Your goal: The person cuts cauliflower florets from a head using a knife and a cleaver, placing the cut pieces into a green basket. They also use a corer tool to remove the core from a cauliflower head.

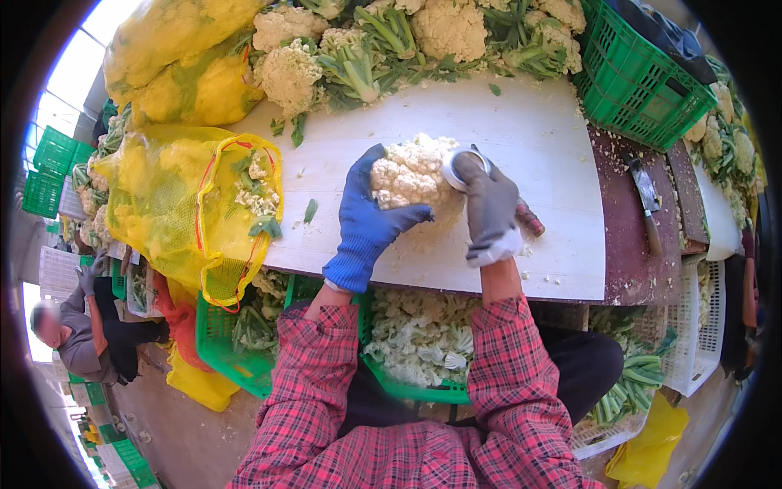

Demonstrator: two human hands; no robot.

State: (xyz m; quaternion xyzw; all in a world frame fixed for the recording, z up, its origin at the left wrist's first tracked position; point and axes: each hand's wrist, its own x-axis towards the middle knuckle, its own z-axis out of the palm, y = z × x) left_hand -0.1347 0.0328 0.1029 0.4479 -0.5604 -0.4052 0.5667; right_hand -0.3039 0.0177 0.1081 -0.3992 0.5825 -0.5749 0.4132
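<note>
My left hand (pixel 376 214), in a blue knitted glove, grips a cauliflower head (pixel 410 173) above a white board (pixel 550 177). My right hand (pixel 492 198), in a grey glove with a white cuff, is closed around a tool's dark red handle (pixel 530 219). A round metal ring (pixel 451 168) sits around a digit of that hand, against the right side of the cauliflower. Whether ring and handle form one tool is hidden by the glove. Leaf scraps and small white crumbs lie on the board.
Untrimmed cauliflowers (pixel 449 30) line the board's far edge. At left lies a yellow mesh bag (pixel 165 189). A green crate (pixel 641 79) and a broad-bladed knife (pixel 644 189) are at right. Below the board stands a crate of florets (pixel 421 336). Another person (pixel 91 336) is at far left.
</note>
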